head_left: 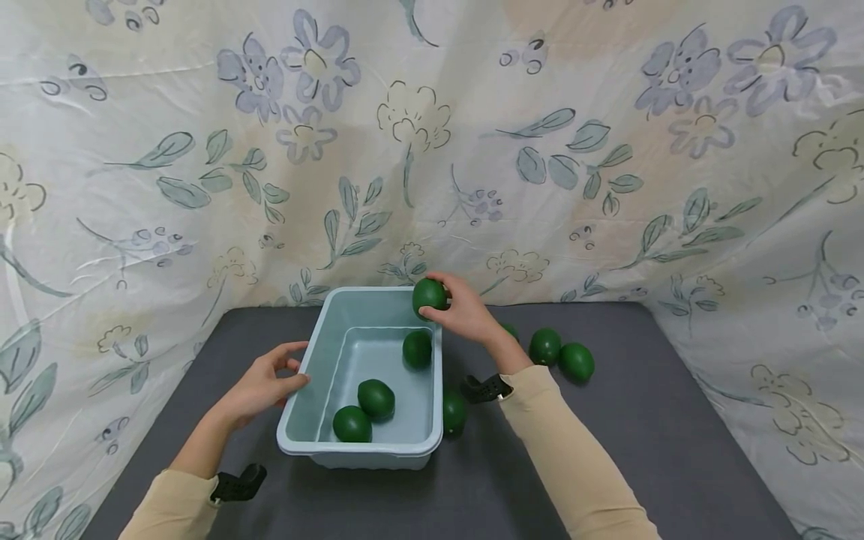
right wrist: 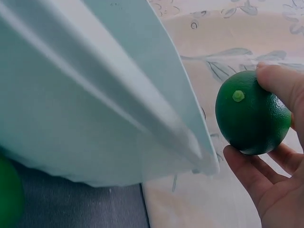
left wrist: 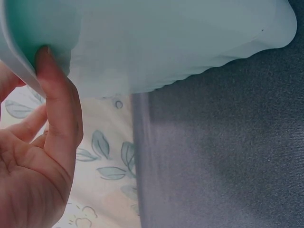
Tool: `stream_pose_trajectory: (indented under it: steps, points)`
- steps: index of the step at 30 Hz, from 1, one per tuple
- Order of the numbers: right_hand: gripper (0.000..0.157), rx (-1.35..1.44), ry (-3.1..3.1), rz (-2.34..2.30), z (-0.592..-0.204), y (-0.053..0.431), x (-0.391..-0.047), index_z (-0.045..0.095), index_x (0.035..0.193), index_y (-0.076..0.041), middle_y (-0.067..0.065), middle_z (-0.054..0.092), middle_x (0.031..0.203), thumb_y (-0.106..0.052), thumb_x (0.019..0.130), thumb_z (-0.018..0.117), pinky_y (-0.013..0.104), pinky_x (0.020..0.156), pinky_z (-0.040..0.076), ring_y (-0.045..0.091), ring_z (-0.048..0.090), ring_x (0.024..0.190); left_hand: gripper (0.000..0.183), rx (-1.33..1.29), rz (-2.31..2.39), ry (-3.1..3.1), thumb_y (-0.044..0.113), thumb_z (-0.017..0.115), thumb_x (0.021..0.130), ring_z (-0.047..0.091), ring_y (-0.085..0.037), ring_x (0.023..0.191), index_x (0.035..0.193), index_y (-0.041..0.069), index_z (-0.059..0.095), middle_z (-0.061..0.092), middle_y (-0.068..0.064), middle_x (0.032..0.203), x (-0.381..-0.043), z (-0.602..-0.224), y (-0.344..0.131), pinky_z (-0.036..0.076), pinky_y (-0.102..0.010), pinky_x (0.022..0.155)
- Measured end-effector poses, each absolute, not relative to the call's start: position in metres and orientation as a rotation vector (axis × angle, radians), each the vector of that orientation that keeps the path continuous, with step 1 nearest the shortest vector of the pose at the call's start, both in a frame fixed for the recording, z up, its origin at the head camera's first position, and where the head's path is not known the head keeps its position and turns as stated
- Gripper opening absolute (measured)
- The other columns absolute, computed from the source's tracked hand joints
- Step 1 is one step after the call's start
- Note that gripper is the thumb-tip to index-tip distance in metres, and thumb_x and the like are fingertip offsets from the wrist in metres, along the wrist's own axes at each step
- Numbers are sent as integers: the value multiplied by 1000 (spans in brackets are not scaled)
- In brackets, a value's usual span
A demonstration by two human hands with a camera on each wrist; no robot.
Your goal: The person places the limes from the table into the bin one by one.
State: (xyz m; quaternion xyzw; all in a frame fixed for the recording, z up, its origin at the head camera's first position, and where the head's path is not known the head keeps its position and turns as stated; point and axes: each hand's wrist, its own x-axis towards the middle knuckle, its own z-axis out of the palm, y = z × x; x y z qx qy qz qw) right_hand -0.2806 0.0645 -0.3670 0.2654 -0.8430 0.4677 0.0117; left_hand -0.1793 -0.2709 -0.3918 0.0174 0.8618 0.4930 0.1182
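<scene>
A pale blue-green plastic tub (head_left: pixel 361 457) stands on the dark table, with several green limes inside, among them one lime (head_left: pixel 417 349) near its right wall. My left hand (head_left: pixel 266 384) holds the tub's left rim, its fingertips against the outer wall in the left wrist view. Over the tub's far right corner, my right hand (head_left: pixel 466 309) grips a shiny dark green lime (right wrist: pixel 251 114) between thumb and fingers. In the right wrist view a small pale stem nub shows on this fruit.
Right of the tub, a lime (head_left: pixel 544 346) and another lime (head_left: pixel 577 363) lie close together, with one partly hidden behind my right wrist. Another lime (head_left: pixel 454 412) sits against the tub's right side. A floral cloth (head_left: pixel 472 150) hangs behind the dark table (head_left: pixel 648 420).
</scene>
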Motion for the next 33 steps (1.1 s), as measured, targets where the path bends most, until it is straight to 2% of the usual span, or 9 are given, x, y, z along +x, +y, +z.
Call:
stream_pose_trajectory:
  steps: [9,27,33]
  points:
    - [60,869,-2639,1456,-361,48,-278,41,135,-5,11,46,130,-20,83,68,33,79,51,24,54,105,64,45,1424,2534,14,61,86,58,-23,76,141,9,29,48,-18,103,-179,-392,-269,54,-36,62]
    - [61,936,-2672,1395,-358,17,-270,43,135,-10,8,46,131,-23,82,69,29,78,50,21,54,104,65,38,1430,2522,13,61,86,59,-23,75,141,9,28,48,-19,104,-179,-389,-269,54,-38,62]
    - [62,968,-2677,1349,-359,13,-267,40,137,-10,9,45,133,-25,83,68,32,82,48,21,52,107,64,40,1427,2528,13,61,86,59,-23,76,141,8,28,49,-19,103,-178,-389,-269,54,-38,62]
